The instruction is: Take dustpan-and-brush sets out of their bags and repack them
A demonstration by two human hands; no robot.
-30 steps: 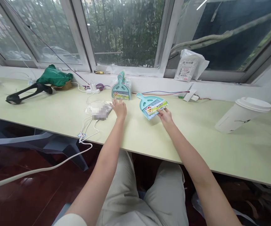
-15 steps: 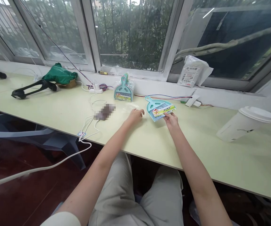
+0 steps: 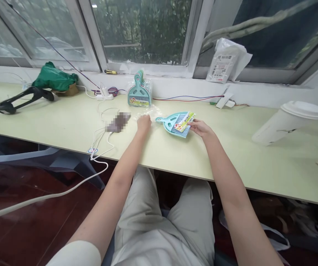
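Observation:
My right hand (image 3: 200, 128) grips the bristle side of a light-blue dustpan-and-brush set (image 3: 170, 125), thumb and fingers at its printed card label (image 3: 185, 122). The dustpan is tilted just over the table, its handle pointing left. My left hand (image 3: 144, 123) is closed on a crumpled clear plastic bag (image 3: 155, 111), left of the dustpan handle; its fingertips are mostly hidden. Behind it, a stack of similar dustpan sets (image 3: 139, 92) in clear wrapping leans upright against the wall.
A blurred-out dark object (image 3: 118, 122) with white cables (image 3: 99, 142) lies to the left. Further left are a black frame-shaped object (image 3: 24, 100) and a green bag (image 3: 54, 77). A power strip (image 3: 105, 96) sits by the wall. At right a white lidded cup (image 3: 286, 123) stands.
My left hand has moved left and closed on the plastic bag, which is now bunched up. My right hand has turned the dustpan set so its handle points left. The view has tipped downward.

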